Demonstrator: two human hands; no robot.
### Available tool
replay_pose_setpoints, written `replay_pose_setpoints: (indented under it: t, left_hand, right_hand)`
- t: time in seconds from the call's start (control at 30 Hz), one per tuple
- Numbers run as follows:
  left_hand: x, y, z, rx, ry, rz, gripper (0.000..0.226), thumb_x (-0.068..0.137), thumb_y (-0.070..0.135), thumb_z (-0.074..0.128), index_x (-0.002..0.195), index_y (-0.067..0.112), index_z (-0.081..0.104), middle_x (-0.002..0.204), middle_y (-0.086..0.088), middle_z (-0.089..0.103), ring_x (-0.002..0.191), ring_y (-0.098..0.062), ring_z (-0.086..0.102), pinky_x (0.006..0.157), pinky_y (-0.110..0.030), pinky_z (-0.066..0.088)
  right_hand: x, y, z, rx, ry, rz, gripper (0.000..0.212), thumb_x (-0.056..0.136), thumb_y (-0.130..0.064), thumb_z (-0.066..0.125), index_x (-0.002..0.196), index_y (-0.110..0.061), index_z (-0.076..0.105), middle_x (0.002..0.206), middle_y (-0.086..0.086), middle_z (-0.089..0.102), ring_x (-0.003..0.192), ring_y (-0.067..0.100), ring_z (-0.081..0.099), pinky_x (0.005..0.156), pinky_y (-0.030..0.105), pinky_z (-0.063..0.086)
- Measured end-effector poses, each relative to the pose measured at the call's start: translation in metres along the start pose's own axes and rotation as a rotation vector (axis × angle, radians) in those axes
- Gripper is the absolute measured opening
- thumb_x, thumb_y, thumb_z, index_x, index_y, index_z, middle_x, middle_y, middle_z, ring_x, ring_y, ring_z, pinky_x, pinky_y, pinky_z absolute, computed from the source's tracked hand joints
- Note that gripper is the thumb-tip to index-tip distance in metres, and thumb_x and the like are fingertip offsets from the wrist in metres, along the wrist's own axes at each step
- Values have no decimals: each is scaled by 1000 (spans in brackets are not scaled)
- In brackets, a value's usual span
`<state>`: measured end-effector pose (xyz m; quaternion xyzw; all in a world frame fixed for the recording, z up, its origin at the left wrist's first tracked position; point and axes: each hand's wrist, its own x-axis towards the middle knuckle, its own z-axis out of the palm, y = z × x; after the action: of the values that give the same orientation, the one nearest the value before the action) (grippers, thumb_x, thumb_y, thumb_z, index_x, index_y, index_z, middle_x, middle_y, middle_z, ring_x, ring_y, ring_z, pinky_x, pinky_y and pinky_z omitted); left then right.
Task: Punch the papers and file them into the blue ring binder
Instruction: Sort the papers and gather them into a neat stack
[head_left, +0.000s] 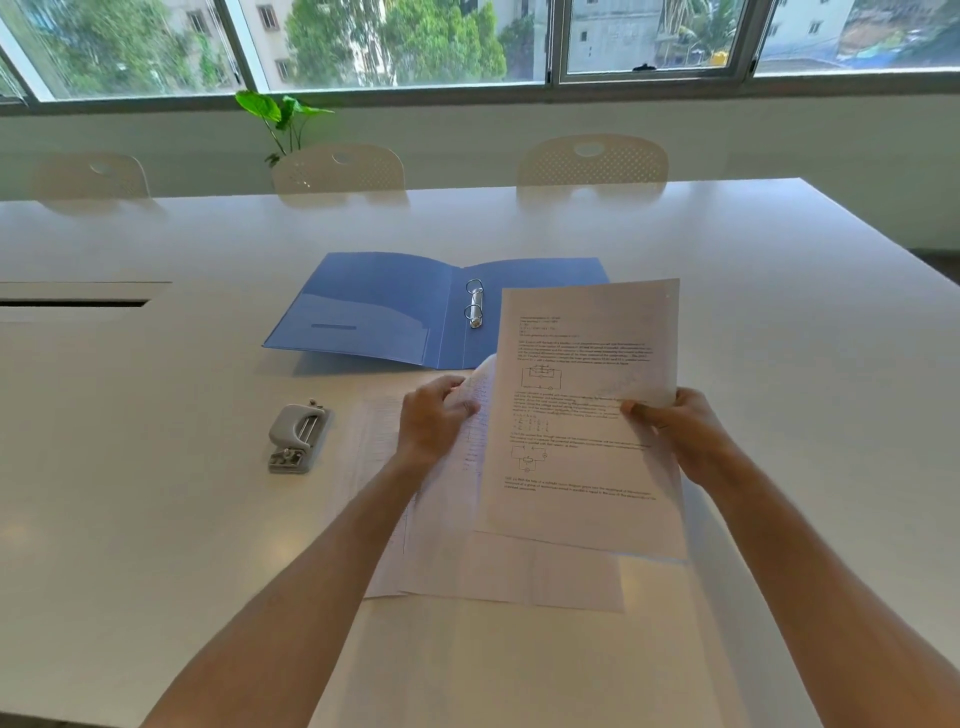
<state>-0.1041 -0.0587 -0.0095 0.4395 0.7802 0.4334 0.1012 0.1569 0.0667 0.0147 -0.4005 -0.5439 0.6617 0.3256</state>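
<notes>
On the white worktop, from my head camera:

Blue ring binder: lies open flat at about 12 o'clock from my hands, near the middle of the worktop; its two metal rings stand closed on the spine, with no sheet on them that I can see.

Printed sheet: held up off the worktop, tilted toward me, text and small circuit diagrams facing the camera; its top edge overlaps my view of the binder's right cover.

Right hand: at 3 o'clock of the sheet, fingers pinched on its right edge, thumb on the printed face.

Left hand: at 9 o'clock of the sheet, fingers curled around a second, bent page beside the sheet's left edge; I cannot tell whether it also touches the printed sheet.

Loose papers: a spread of several pages lying flat beneath both hands, toward 6 o'clock of the binder, edges not squared.

Hole punch: grey, two-hole, sitting at 9 o'clock of my left hand, apart from the papers, nothing in its slot as far as I can see.

Cable slot: a dark opening in the worktop at far 9 o'clock.

Chairs: three pale seat backs along the far edge at 12 o'clock.

Plant: green leaves behind the middle chair, under the window.
</notes>
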Motion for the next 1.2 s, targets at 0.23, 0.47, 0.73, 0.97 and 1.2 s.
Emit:
replay_pose_setpoints:
  t: [0.23,0.47,0.73,0.97,1.2]
  left_hand:
    - [3,18,-8,-470,-73,-207,55,86,13,68,134,28,46,102,-4,69,81,-21,70,65,-31,58]
    - [6,24,-12,-787,-126,-308,22,96,16,54,112,24,67,105,-8,70,92,-33,68,79,-51,57]
    - [7,35,-11,-869,-159,-306,22,89,14,65,110,10,66,105,-10,72,90,-32,70,74,-45,59]
    - [13,50,-20,-938,-113,-260,18,85,1,64,101,8,65,100,-9,73,83,-27,71,68,-38,58]
    - [20,77,-32,-1025,-124,-112,24,84,0,66,100,15,58,100,-7,73,83,-28,71,68,-39,58]
  right_hand:
    - [0,7,1,14,-37,18,16,82,-1,69,98,2,69,89,11,75,75,23,73,64,31,60]
    - [-4,3,5,6,-109,12,90,23,-48,94,97,-2,70,93,12,76,83,28,73,68,35,60]
    - [-8,8,19,39,-185,30,92,22,-46,95,99,-1,70,100,17,74,89,32,72,78,43,60]
    - [-10,-5,22,-5,-98,-94,71,52,-29,90,113,-8,62,107,13,72,87,24,73,66,32,60]
    - [2,-22,8,149,-164,-106,69,67,-6,83,129,-3,51,118,17,68,107,38,65,88,50,55]
